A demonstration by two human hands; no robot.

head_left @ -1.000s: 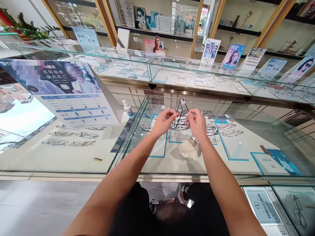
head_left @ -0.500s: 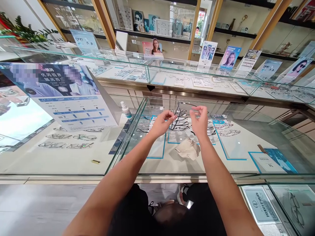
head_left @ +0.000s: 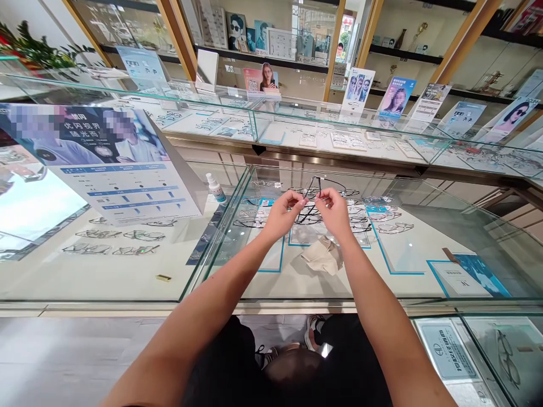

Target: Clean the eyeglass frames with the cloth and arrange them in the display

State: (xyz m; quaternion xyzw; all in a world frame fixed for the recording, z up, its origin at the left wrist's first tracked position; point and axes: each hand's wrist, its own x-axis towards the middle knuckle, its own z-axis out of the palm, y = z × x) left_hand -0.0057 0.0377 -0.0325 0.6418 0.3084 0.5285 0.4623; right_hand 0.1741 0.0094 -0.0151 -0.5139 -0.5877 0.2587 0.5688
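Observation:
Both my hands hold a pair of thin black-framed glasses (head_left: 314, 186) above the glass counter top (head_left: 424, 265). My left hand (head_left: 283, 213) pinches the frame from the left, fingers closed. My right hand (head_left: 335, 212) pinches it from the right, close beside the left. A crumpled beige cloth (head_left: 322, 255) lies on the glass just below my hands. Rows of glasses (head_left: 382, 217) lie inside the case under the glass.
A small white spray bottle (head_left: 215, 188) stands left of my hands, next to a slanted advertising board (head_left: 114, 169). A second glass counter (head_left: 339, 135) with small display cards runs behind. Shelves with pictures line the back wall. My legs and shoes show below.
My right hand rose and spread away from the left half a second ago, then came back beside it. The glasses have turned between my fingers.

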